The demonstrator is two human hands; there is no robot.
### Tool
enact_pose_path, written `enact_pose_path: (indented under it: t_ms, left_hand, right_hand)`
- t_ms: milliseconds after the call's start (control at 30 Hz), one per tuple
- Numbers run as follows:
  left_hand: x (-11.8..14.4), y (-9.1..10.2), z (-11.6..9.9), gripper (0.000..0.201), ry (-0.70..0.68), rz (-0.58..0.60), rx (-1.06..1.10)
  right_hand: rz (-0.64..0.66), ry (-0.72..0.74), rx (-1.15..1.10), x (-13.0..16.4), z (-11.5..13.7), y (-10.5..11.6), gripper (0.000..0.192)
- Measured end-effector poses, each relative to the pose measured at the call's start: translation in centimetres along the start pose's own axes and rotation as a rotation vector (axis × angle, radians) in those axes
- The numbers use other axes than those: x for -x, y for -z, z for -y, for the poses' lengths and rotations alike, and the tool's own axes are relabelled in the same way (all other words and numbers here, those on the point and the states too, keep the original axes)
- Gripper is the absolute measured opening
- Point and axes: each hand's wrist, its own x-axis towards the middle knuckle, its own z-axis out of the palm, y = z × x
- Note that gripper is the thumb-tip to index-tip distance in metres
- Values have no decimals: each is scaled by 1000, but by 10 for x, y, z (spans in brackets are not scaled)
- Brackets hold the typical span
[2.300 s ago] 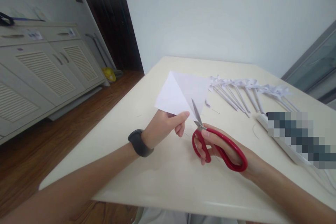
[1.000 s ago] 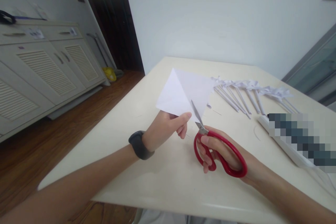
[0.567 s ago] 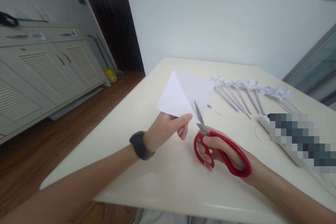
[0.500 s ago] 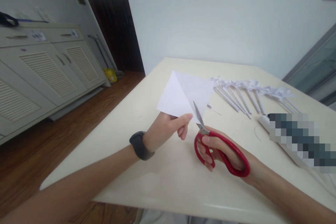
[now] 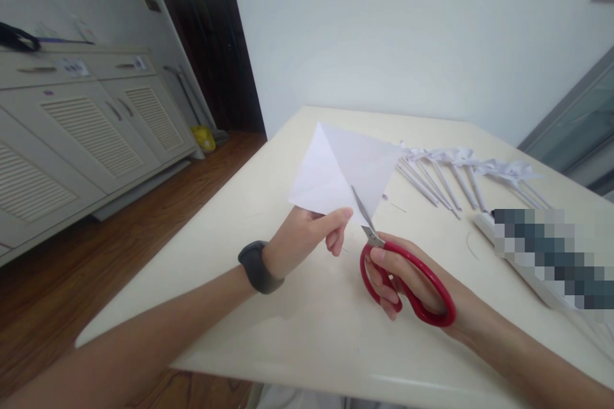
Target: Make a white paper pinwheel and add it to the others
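Observation:
My left hand, with a dark band on its wrist, pinches a square sheet of white paper near its lower edge. A diagonal crease runs across the sheet from its top corner. In my right hand is a pair of red-handled scissors, my fingers through the loops. The blades stand apart around the sheet's near corner, the upper blade lying over the paper along the crease. Part of the lower blade is hidden beneath the sheet.
Several white paper pinwheel-like pieces on rolled paper sticks lie in a row at the table's right. Nearer stands a long white object, its top blurred out by pixels. Thin wire bits lie on the white table. A louvred cabinet stands at left.
The scissors' lower handle has swung slightly right and down. The sheet has shifted a little, its right part spreading further right. The left hand keeps its pinch.

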Motion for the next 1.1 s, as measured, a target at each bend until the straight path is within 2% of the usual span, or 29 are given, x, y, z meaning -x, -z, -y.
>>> enact_pose_path:
  t_ms: [333,1100]
  left_hand:
    - [1,1,0,43,15,18,26]
    - [1,2,1,45,23,27,6]
  right_hand:
    - [38,18,10,-2,-4,0,25]
    - [27,17,45,-2,-8,0,27]
